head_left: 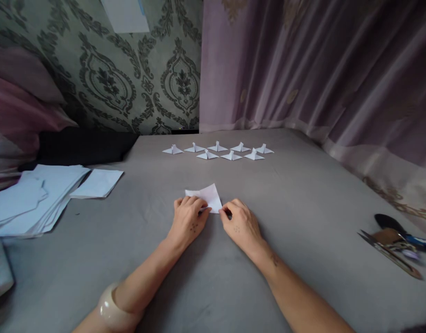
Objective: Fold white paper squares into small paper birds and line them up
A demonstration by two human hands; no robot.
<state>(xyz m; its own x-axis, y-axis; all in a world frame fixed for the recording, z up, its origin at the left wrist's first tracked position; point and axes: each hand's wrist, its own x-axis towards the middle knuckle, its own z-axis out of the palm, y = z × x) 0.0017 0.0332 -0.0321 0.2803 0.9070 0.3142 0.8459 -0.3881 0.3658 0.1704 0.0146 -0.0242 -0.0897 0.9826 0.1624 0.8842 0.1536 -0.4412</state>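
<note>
A small white sheet of paper, creased and partly raised, lies on the grey cloth surface in front of me. My left hand curls over its left part, with the fingers on top and the thumb at the near edge. The near right corner is pinched between thumb and forefinger of my right hand. Part of the sheet is hidden under my left fingers. Beyond it stand several folded white paper figures with pointed sides and a raised middle, set in two rows.
To the left lie a spread stack of white paper and a smaller pile of cut sheets. Scissors rest at the far right beside a blue-handled tool. A pink curtain hangs along the back and right.
</note>
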